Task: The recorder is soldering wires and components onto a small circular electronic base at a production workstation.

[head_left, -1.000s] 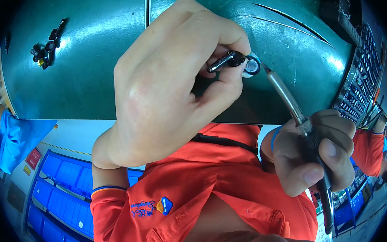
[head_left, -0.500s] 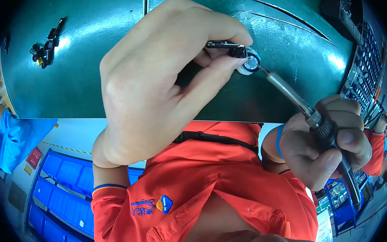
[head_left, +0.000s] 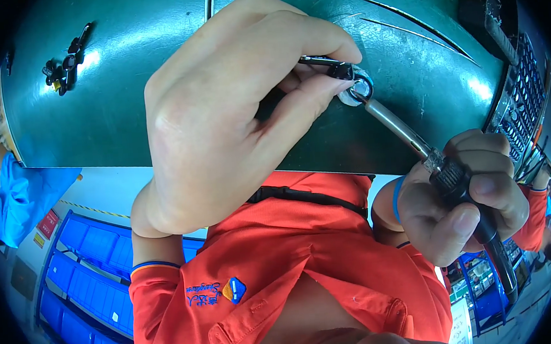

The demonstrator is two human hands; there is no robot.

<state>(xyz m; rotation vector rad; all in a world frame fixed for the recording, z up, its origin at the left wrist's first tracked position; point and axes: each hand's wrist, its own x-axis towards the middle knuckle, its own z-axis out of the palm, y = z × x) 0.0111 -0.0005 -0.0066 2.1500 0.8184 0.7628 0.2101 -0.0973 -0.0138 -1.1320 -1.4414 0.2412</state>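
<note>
My left hand [head_left: 221, 112] fills the middle of the view, with thumb and fingers pinched on a small black metal part [head_left: 335, 68] above the dark green mat [head_left: 126, 105]. My right hand [head_left: 460, 205] grips the black knurled handle of a screwdriver [head_left: 453, 183]. Its silver shaft [head_left: 395, 123] slants up and left. The shaft's tip sits in a small round silver fitting [head_left: 359, 91] right at the black part. Both sleeves are orange.
A cluster of small black parts [head_left: 64, 62] lies at the mat's far left. A grid-like rack of small items [head_left: 523, 100] stands at the right edge. Blue bins [head_left: 85, 259] sit at the lower left. Another person in orange [head_left: 538, 231] is at the far right.
My left hand has shifted so its fingers reach further over the black part. The right hand has slid lower and rightward, tilting the screwdriver shaft more steeply toward the fitting.
</note>
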